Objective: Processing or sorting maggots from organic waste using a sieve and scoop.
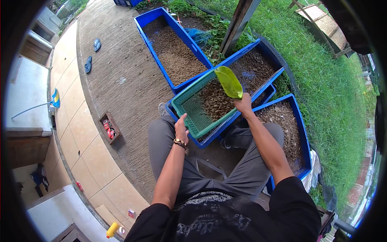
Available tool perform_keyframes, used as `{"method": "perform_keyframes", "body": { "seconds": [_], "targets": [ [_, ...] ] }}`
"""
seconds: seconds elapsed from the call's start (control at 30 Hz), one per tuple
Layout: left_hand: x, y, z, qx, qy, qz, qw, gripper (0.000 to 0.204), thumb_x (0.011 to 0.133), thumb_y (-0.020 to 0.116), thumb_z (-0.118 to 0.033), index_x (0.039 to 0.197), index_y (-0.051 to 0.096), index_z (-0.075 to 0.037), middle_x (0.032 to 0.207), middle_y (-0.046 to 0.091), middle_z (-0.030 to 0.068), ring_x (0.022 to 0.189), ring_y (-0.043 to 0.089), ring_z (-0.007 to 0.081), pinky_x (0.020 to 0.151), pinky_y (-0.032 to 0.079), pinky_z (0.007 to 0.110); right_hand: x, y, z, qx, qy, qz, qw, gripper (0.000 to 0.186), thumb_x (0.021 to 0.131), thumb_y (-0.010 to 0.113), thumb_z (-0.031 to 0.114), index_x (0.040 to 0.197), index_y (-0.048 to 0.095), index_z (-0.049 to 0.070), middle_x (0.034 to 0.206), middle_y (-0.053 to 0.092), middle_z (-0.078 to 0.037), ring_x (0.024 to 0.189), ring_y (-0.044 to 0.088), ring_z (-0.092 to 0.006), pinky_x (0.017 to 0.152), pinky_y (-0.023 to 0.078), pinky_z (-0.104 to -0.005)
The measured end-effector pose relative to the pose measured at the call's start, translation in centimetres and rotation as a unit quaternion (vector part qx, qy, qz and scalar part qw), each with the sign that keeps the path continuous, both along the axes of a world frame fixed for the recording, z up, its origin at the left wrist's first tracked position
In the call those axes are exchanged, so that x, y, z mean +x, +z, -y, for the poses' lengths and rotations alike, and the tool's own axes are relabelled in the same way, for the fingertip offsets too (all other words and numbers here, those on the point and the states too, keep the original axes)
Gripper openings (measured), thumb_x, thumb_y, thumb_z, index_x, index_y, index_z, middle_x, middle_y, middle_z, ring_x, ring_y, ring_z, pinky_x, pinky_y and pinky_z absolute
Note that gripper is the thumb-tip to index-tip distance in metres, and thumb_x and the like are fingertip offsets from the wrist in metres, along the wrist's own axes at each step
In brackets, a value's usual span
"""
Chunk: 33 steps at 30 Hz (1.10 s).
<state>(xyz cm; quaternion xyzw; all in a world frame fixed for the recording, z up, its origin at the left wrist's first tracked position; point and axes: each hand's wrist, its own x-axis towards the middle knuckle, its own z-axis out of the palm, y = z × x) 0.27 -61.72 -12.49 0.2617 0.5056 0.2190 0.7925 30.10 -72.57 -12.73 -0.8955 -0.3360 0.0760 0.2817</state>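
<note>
My left hand (181,128) grips the near left corner of a green mesh crate (192,105). Gripped in my right hand (243,103) is the handle of a yellow-green plastic scoop (229,82), tilted over the crate's right part. Below the scoop, a heap of brown, grainy bits (217,101) lies in the crate; the pieces are too small to name and look slightly blurred. The crate's left part shows bare mesh. It rests across a long blue tray (278,72) holding dark crumbly material at its far end.
Beside it stand a blue tray (143,30) of light brown pellet-like grains and, to the right, a blue tray (307,155) of flaky material. A wooden post (240,26) rises behind. A small wooden box (117,131) with red packets and two sandals (88,64) lie left.
</note>
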Motion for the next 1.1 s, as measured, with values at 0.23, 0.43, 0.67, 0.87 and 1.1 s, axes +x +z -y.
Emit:
{"method": "perform_keyframes", "body": {
  "seconds": [0.23, 0.43, 0.67, 0.87, 1.1],
  "targets": [
    [0.5, 1.0, 0.5, -0.018, -0.031, -0.02, 0.999, 0.041, 0.085, 0.068, -0.041, 0.112, 0.06, -0.013, 0.106, 0.056, 0.0035, 0.107, 0.053, 0.0217, 0.092, 0.041, 0.042, 0.0, 0.6, 0.3, -0.04, -0.044, -0.024, 0.998, 0.021, 0.073, 0.066, 0.014, 0.086, 0.071, -0.002, 0.073, 0.071, -0.015, 0.07, 0.07, -0.0285, 0.067, 0.051, -0.0401],
    [1.2, 1.3, 2.2, 0.064, -0.147, 0.002, 0.987, 0.033, 0.087, 0.067, -0.036, 0.111, 0.063, -0.013, 0.111, 0.065, 0.0035, 0.102, 0.061, 0.016, 0.086, 0.047, 0.036, 2.1, 2.0, 0.7, 0.039, -0.212, -0.152, 0.965, 0.027, 0.071, 0.066, 0.02, 0.089, 0.071, 0.0, 0.084, 0.068, -0.028, 0.088, 0.067, -0.0461, 0.078, 0.052, -0.0501],
    [2.5, 3.5, 3.4, 0.127, -0.095, -0.036, 0.987, 0.028, 0.09, 0.064, -0.033, 0.096, 0.066, -0.006, 0.082, 0.063, 0.0006, 0.064, 0.057, 0.011, 0.058, 0.045, 0.028, 3.3, 1.9, 1.6, 0.053, -0.216, -0.173, 0.959, 0.027, 0.072, 0.065, 0.02, 0.086, 0.07, -0.003, 0.082, 0.068, -0.029, 0.084, 0.068, -0.044, 0.074, 0.053, -0.0469],
    [2.4, 0.3, 1.6, 0.062, -0.047, -0.024, 0.997, 0.031, 0.088, 0.07, -0.03, 0.105, 0.065, -0.004, 0.094, 0.066, 0.0014, 0.088, 0.063, 0.0116, 0.074, 0.052, 0.033, 3.6, 0.5, 1.9, 0.039, -0.138, -0.137, 0.98, 0.028, 0.072, 0.066, 0.018, 0.088, 0.071, -0.004, 0.083, 0.071, -0.024, 0.081, 0.07, -0.0396, 0.073, 0.053, -0.0447],
    [0.7, -1.1, -0.1, 0.132, -0.025, -0.127, 0.983, 0.021, 0.086, 0.072, -0.017, 0.096, 0.068, 0.0, 0.071, 0.063, -0.0003, 0.066, 0.056, 0.0066, 0.061, 0.045, 0.028, 1.1, 0.1, 0.9, -0.068, -0.049, -0.101, 0.991, 0.029, 0.072, 0.067, 0.019, 0.09, 0.072, -0.003, 0.082, 0.072, -0.023, 0.082, 0.072, -0.0365, 0.074, 0.054, -0.0443]
  ]
}}
